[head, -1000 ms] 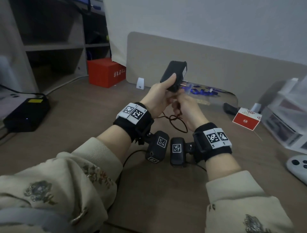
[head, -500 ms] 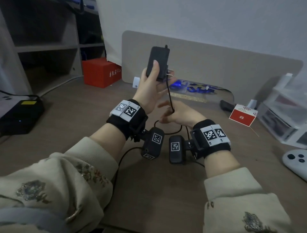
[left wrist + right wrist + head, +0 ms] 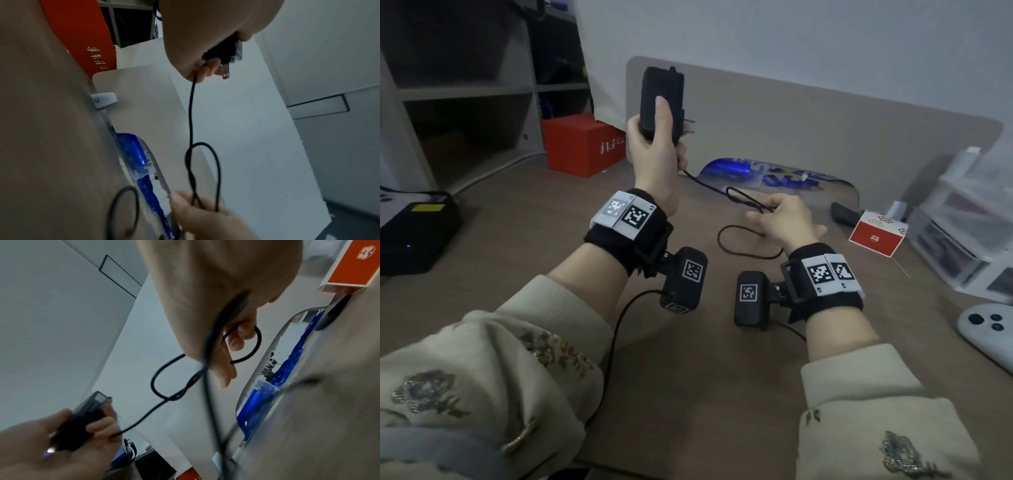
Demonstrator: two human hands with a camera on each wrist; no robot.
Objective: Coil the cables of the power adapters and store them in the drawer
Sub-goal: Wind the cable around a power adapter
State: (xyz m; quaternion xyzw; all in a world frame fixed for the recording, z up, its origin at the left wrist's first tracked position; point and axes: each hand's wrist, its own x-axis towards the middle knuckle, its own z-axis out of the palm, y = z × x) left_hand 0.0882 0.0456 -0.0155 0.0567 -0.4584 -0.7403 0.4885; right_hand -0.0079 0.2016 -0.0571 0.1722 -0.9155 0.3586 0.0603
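Observation:
My left hand (image 3: 654,144) holds a black power adapter (image 3: 661,96) upright above the desk, thumb along its face, metal prongs (image 3: 225,71) sticking out to the right. Its thin black cable (image 3: 709,186) runs from under that hand down to my right hand (image 3: 779,219), which pinches a small loop of cable (image 3: 202,175) between thumb and fingers. A further loop of slack cable (image 3: 743,246) lies on the desk below the right hand. No drawer shows clearly in any view.
A red box (image 3: 582,144) stands at the back left, a black device (image 3: 417,233) at the left edge. A beige divider panel (image 3: 825,116) backs the desk. A small red-and-white box (image 3: 876,234), clear plastic drawers (image 3: 962,233) and a white controller (image 3: 986,332) sit at the right.
My left hand has lifted the adapter higher and turned it upright. My right hand has drawn away to the right and down, pulling the cable out between them.

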